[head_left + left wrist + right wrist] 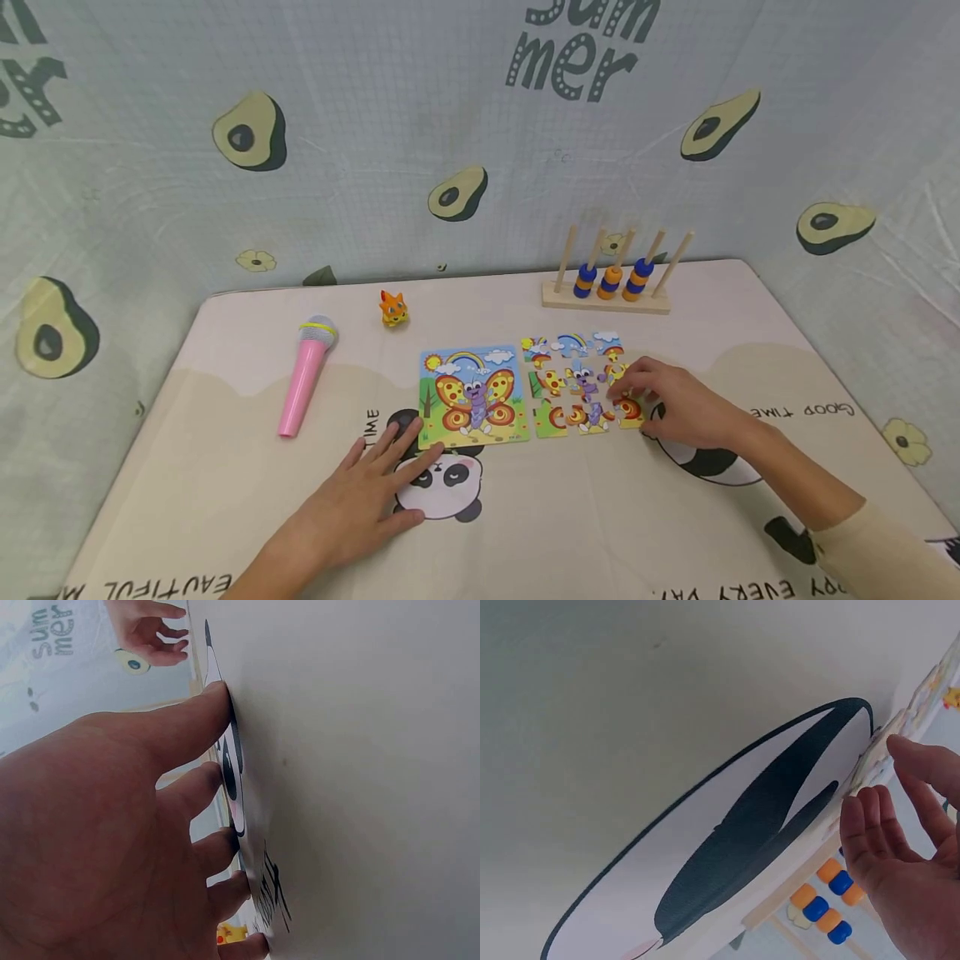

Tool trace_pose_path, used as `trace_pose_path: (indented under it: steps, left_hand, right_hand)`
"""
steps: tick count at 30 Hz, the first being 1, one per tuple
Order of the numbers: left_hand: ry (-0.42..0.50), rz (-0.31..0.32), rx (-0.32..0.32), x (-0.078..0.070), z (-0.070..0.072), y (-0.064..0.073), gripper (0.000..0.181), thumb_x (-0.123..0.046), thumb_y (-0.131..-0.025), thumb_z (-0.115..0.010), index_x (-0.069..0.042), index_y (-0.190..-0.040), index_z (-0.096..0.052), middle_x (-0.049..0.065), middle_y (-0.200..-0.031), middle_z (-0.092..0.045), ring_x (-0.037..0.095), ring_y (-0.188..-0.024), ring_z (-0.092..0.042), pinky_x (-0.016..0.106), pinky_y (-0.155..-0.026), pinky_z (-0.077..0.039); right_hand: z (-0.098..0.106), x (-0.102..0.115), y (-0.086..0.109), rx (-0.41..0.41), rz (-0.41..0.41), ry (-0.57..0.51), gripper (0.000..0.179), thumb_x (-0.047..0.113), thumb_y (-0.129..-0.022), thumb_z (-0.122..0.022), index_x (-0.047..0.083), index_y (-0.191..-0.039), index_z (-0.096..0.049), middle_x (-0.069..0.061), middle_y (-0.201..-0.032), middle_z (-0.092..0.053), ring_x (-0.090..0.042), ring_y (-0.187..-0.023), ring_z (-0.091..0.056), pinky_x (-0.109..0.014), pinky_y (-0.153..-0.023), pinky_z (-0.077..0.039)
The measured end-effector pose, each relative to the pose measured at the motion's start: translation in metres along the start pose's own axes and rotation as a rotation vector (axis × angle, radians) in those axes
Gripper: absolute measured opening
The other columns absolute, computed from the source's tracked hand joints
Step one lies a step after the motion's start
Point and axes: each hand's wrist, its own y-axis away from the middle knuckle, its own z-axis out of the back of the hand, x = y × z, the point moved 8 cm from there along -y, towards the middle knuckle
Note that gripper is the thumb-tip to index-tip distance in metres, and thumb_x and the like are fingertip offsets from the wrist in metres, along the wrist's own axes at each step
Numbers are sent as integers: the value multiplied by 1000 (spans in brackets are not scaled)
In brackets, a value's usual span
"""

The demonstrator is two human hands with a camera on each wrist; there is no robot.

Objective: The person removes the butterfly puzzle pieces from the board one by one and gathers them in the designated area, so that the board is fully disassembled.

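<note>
A square butterfly picture board (477,400) lies near the middle of the table in the head view. My left hand (366,493) rests flat on the tablecloth with fingers spread, its fingertips at the board's lower left corner. To the right of the board, several butterfly jigsaw pieces (553,418) lie in rows with small gaps between them. My right hand (678,406) is over the right edge of these pieces, fingers loosely bent. In the right wrist view its thumb and fingers (874,825) stand apart, and I see no piece between them. Its fingertips partly cover the rightmost pieces.
A wooden bead counter (606,302) with blue and orange beads stands at the back right. A pink toy microphone (306,379) lies at the left, and a small orange animal figure (393,309) sits behind the board. A printed fabric wall (360,200) rises behind the table.
</note>
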Motion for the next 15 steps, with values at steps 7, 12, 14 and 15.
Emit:
trace_pose_path:
  steps: [7, 12, 14, 15]
  left_hand:
    - [2, -21, 19, 2, 1, 0, 73, -50, -97, -68, -35, -162, -39, 7, -174, -22, 43, -157, -27, 71, -120, -27]
    - [20, -20, 48, 5, 3, 2, 71, -47, -97, -69, -33, -161, -41, 10, -174, -24, 42, -158, -26, 72, -119, -27]
    - [12, -16, 45, 5, 4, 3, 70, -46, -97, -69, -31, -161, -42, 11, -173, -25, 42, -158, -26, 74, -118, -27]
    - [2, -12, 37, 5, 6, 3, 70, -46, -98, -69, -30, -160, -43, 11, -173, -25, 42, -158, -27, 75, -118, -27]
  right_hand:
    - [6, 12, 2, -68, 10, 47, 39, 4, -91, -74, 8, -130, -70, -8, -131, -63, -28, -117, -64, -45, -92, -59]
    - [4, 33, -1, -102, 6, 50, 40, 13, -100, -70, 4, -139, -64, -17, -146, -57, -40, -134, -57, -59, -105, -52]
    - [2, 43, -1, -103, -13, 32, 44, 17, -102, -67, 5, -144, -60, -21, -154, -51, -44, -141, -50, -63, -109, -48]
    - [0, 48, -2, -106, -19, 26, 46, 19, -103, -65, 5, -147, -58, -22, -157, -48, -46, -144, -46, -65, -110, -45]
